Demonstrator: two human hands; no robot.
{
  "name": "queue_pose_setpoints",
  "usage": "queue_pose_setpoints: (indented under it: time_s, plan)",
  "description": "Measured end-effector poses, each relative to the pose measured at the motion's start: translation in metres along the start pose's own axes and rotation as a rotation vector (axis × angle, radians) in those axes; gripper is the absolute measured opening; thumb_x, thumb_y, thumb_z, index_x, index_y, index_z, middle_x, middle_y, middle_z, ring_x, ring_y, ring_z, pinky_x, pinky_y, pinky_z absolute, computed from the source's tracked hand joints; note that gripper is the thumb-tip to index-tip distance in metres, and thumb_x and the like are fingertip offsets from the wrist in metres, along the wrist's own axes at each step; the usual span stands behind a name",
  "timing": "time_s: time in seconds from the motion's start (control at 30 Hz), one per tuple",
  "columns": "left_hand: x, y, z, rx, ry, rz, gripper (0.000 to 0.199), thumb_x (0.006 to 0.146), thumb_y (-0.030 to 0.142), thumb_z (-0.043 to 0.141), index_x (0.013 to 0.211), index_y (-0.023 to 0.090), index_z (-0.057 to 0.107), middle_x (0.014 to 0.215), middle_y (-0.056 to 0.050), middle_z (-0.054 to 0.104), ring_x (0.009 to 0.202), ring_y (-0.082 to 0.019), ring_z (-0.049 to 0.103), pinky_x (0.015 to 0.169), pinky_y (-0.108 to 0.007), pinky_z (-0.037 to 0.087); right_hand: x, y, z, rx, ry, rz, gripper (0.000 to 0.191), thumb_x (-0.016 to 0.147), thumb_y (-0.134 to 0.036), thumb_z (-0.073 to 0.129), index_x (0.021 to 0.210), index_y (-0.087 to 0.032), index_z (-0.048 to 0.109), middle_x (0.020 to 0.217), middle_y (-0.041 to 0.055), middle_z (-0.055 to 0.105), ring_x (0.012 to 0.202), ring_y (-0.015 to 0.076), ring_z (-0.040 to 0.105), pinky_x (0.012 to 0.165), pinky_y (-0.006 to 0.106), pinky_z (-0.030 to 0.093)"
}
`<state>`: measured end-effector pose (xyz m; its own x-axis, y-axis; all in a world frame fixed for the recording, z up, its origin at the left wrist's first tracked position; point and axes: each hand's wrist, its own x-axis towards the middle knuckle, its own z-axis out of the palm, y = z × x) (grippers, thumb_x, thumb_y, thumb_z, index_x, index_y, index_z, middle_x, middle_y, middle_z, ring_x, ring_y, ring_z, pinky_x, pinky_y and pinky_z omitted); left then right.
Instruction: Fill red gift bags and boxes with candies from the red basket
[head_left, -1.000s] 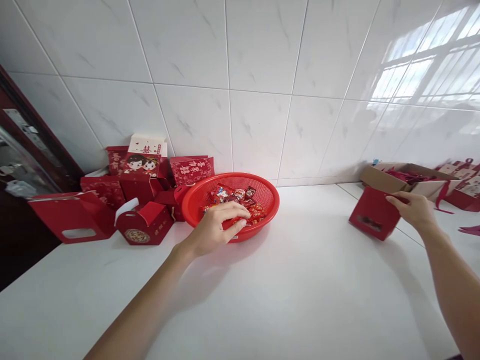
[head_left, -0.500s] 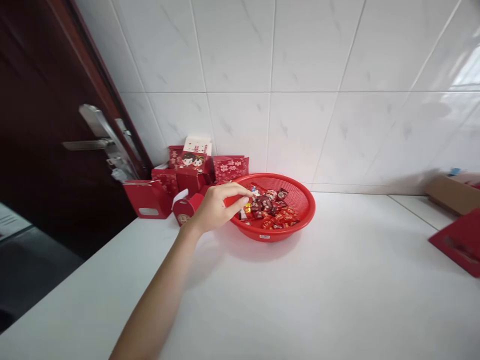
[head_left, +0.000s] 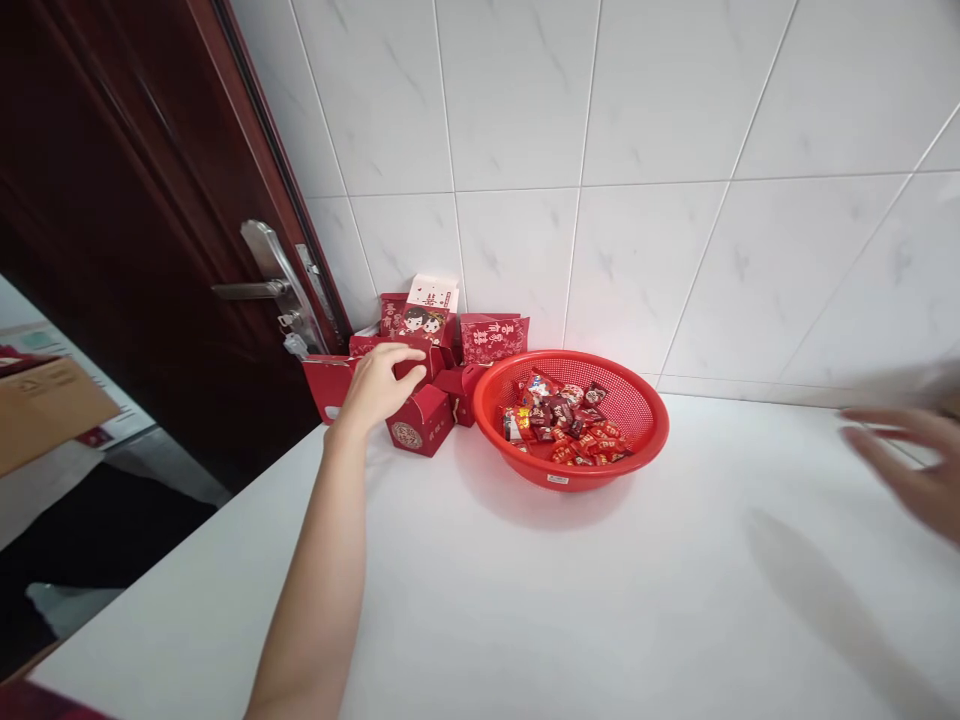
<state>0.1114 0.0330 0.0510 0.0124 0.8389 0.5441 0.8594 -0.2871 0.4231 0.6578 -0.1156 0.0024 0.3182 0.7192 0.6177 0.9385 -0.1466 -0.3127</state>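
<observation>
My left hand (head_left: 381, 383) hovers at the red gift boxes, its fingers curved and the thumb apart, with nothing seen between them. Just to its right and below stands a small red box with a round pale emblem (head_left: 408, 433). Another small red box (head_left: 461, 391) sits behind it, beside the basket. The red plastic basket (head_left: 643, 457) holds many wrapped candies (head_left: 562, 415) in red, brown and gold. At the right edge my right hand (head_left: 915, 465) is blurred over the table, thumb and fingers apart, holding nothing that I can see.
More red boxes (head_left: 495, 338) lean against the tiled wall, one with cartoon figures (head_left: 424, 323). At left is a dark door with a metal handle (head_left: 251, 290). A cardboard box (head_left: 56, 410) stands lower, beyond the edge of the white table (head_left: 555, 620).
My left hand has moved from over the candy basket back to the red boxes. My right hand has come into view at the right. The view has turned left.
</observation>
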Motion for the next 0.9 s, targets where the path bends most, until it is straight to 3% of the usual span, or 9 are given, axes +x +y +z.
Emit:
queue_pose_setpoints:
  time_s: [0.1, 0.2, 0.33, 0.47, 0.57, 0.67, 0.77, 0.9]
  plan:
    - [0.004, -0.01, 0.015, 0.187, -0.211, -0.166, 0.036, 0.09, 0.033, 0.057, 0.116, 0.017, 0.075, 0.134, -0.015, 0.068, 0.13, -0.033, 0.059, 0.111, -0.043, 0.046, -0.025, -0.051, 0.034, 0.298, -0.158, -0.271, 0.039, 0.094, -0.06, 0.053, 0.1, -0.025, 0.07, 0.105, 0.0132, 0.076, 0.086, 0.0277, 0.074, 0.05, 0.032, 0.055]
    - [0.004, -0.008, 0.024, 0.314, -0.403, -0.29, 0.049, 0.092, 0.042, 0.056, 0.129, 0.014, 0.069, 0.144, -0.019, 0.06, 0.134, -0.037, 0.056, 0.108, -0.047, 0.048, -0.058, -0.098, 0.056, 0.455, -0.284, -0.547, 0.022, 0.102, -0.033, 0.049, 0.105, -0.024, 0.068, 0.107, 0.0111, 0.076, 0.093, 0.0226, 0.074, 0.073, 0.033, 0.062]
    - [0.001, -0.003, 0.025, 0.385, -0.495, -0.285, 0.044, 0.084, 0.039, 0.063, 0.12, 0.016, 0.073, 0.145, -0.017, 0.059, 0.133, -0.035, 0.057, 0.103, -0.041, 0.05, -0.09, -0.135, 0.076, 0.582, -0.39, -0.747, 0.02, 0.101, -0.018, 0.048, 0.111, -0.022, 0.065, 0.106, 0.0112, 0.073, 0.096, 0.0212, 0.072, 0.08, 0.034, 0.062]
    - [0.0, 0.001, 0.017, 0.414, -0.537, -0.239, 0.035, 0.078, 0.039, 0.064, 0.102, 0.019, 0.078, 0.133, -0.015, 0.067, 0.129, -0.035, 0.059, 0.094, -0.037, 0.053, -0.105, -0.154, 0.087, 0.653, -0.486, -0.774, 0.021, 0.099, -0.013, 0.048, 0.11, -0.021, 0.064, 0.106, 0.0117, 0.072, 0.096, 0.0226, 0.069, 0.078, 0.036, 0.06]
    - [-0.003, 0.009, 0.005, 0.383, -0.697, -0.21, 0.025, 0.072, 0.038, 0.063, 0.084, 0.022, 0.078, 0.115, -0.009, 0.075, 0.115, -0.033, 0.066, 0.083, -0.033, 0.054, -0.11, -0.163, 0.092, 0.711, -0.527, -0.79, 0.023, 0.097, -0.011, 0.048, 0.109, -0.02, 0.064, 0.105, 0.0112, 0.072, 0.095, 0.0227, 0.068, 0.078, 0.036, 0.059]
    - [-0.01, 0.025, -0.007, 0.291, -0.868, -0.134, 0.024, 0.066, 0.036, 0.066, 0.082, 0.024, 0.078, 0.105, -0.004, 0.077, 0.101, -0.028, 0.07, 0.076, -0.029, 0.053, -0.112, -0.169, 0.094, 0.761, -0.537, -0.783, 0.022, 0.097, -0.01, 0.048, 0.108, -0.019, 0.064, 0.105, 0.0113, 0.073, 0.095, 0.0225, 0.067, 0.078, 0.036, 0.059]
    - [-0.023, 0.048, -0.013, 0.17, -0.963, 0.053, 0.023, 0.069, 0.034, 0.064, 0.084, 0.025, 0.079, 0.103, -0.002, 0.077, 0.095, -0.025, 0.071, 0.076, -0.027, 0.051, -0.113, -0.173, 0.092, 0.788, -0.535, -0.749, 0.021, 0.097, -0.012, 0.049, 0.109, -0.019, 0.064, 0.106, 0.0111, 0.072, 0.095, 0.0223, 0.068, 0.079, 0.036, 0.059]
    - [-0.047, 0.087, -0.006, -0.013, -1.053, 0.426, 0.021, 0.082, 0.026, 0.058, 0.087, 0.026, 0.079, 0.096, -0.002, 0.076, 0.09, -0.021, 0.069, 0.078, -0.025, 0.049, -0.111, -0.175, 0.083, 0.855, -0.474, -0.624, 0.02, 0.1, -0.018, 0.052, 0.118, -0.021, 0.062, 0.109, 0.0107, 0.072, 0.097, 0.0212, 0.069, 0.082, 0.036, 0.059]
